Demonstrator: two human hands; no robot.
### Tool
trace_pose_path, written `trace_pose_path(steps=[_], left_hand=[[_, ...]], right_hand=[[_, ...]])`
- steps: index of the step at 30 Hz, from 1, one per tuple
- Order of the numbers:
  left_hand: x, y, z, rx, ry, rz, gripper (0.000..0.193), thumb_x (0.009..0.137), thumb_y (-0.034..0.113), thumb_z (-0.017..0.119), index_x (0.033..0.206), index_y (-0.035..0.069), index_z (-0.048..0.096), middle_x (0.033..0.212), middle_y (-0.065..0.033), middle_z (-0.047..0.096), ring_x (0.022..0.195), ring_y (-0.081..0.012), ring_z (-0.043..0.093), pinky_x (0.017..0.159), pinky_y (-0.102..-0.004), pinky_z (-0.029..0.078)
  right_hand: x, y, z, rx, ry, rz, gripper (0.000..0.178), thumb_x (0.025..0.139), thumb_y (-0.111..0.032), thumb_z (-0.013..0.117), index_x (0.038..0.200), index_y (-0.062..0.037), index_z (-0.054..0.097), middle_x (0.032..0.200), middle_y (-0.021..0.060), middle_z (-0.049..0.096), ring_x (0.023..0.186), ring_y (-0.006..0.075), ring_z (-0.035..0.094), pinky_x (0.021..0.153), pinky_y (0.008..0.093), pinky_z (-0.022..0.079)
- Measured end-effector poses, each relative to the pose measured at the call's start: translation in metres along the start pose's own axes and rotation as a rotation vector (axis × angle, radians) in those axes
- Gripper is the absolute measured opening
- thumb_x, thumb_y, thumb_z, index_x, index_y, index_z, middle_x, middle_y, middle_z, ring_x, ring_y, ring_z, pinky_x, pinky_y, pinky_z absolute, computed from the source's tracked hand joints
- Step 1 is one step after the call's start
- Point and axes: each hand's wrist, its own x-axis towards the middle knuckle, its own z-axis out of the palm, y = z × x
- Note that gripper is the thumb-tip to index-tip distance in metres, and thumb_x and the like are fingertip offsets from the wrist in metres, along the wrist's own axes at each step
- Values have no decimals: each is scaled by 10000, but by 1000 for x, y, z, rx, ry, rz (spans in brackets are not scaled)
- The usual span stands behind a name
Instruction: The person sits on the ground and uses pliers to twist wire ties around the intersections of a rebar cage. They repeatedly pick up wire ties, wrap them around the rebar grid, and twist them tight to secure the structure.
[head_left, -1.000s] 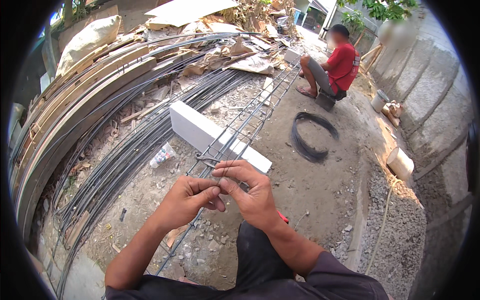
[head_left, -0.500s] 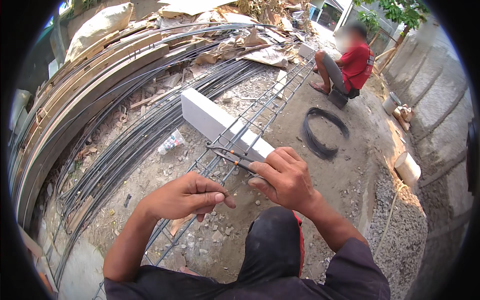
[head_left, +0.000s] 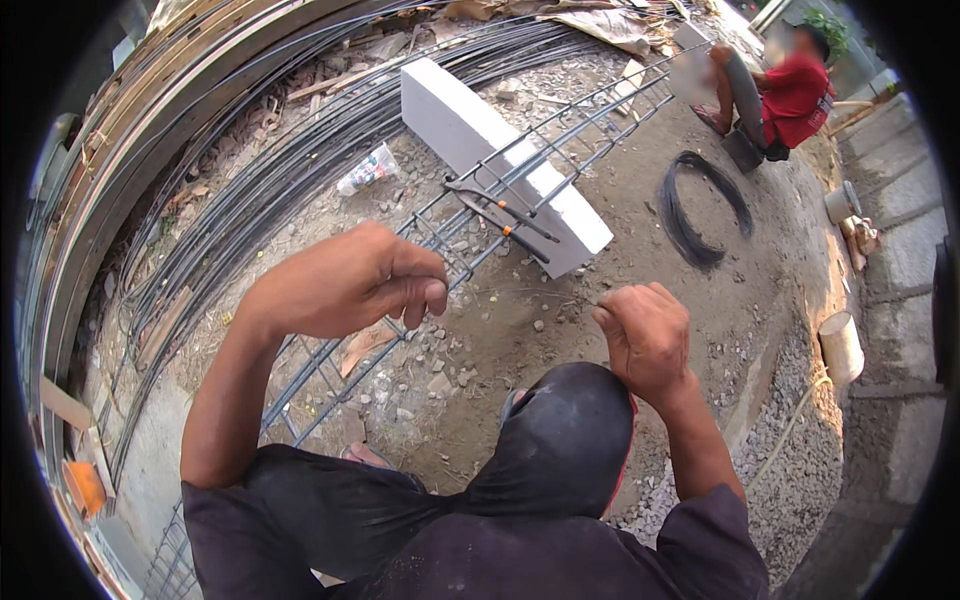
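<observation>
A long rebar cage (head_left: 575,178) runs diagonally away from me, resting on a white block (head_left: 470,130). Pincers (head_left: 507,219) with dark handles and orange bands lie across the cage's bars, untouched. My left hand (head_left: 375,285) hovers over the near part of the cage, fingers curled and fingertips close together; whatever they pinch is too small to make out. Off to the right, above my knee, my right hand (head_left: 648,335) is closed in a pinch. A faint thin line, seemingly wire, reaches its fingertips from the left.
A coil of dark wire (head_left: 703,208) lies on the dirt near a seated person in a red shirt (head_left: 797,98). Bundled rebar (head_left: 250,190) and planks curve along the left. A plastic cup (head_left: 367,170), gravel (head_left: 790,490) and a pale bucket (head_left: 841,347) lie around.
My right hand has let go of the pincers, leaving them on the cage, and has drawn back toward me and right. My left hand stays near the cage. The whole view has shifted.
</observation>
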Motion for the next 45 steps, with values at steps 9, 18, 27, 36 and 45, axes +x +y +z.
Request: trace_pose_path(steps=[9,18,27,36,45], left_hand=[[-17,-2,-21,422,269,40,234,1026,118,566,933,9,752,796,-120,720,769,-265,717,742,-410,553],[-17,56,-123,676,-54,-36,355,1064,296,594,1157,-3,762,965,-118,739,831,-219,680,804,-365,592],[-90,-65,-134,179,496,-253,410,1093,413,594,1132,62,801,924,-67,763,835,-177,719,770,-291,620],[-95,-192,-60,-295,570,-491,532,1056,475,639,1413,81,663,1189,-82,748,1029,-147,701,839,-278,602],[-69,-238,27,-481,200,-805,549,1005,481,720,1260,-5,719,1080,-160,780,953,-234,762,845,-371,621]], right_hand=[[51,-15,6,-102,-139,-85,136,1002,-120,674,1095,-24,694,896,120,691,778,301,636,748,382,504],[187,-37,48,107,88,-241,228,1015,-164,659,1179,-36,753,950,119,723,857,226,694,810,399,526],[260,-81,105,583,-107,-212,210,981,-123,633,1104,-13,765,996,200,766,957,361,733,852,432,556],[280,10,111,340,189,-126,279,1004,-197,666,1155,5,785,1110,158,803,984,275,760,888,404,584],[269,31,70,516,300,28,198,955,-72,693,1093,46,772,910,57,759,806,136,679,736,287,563]])
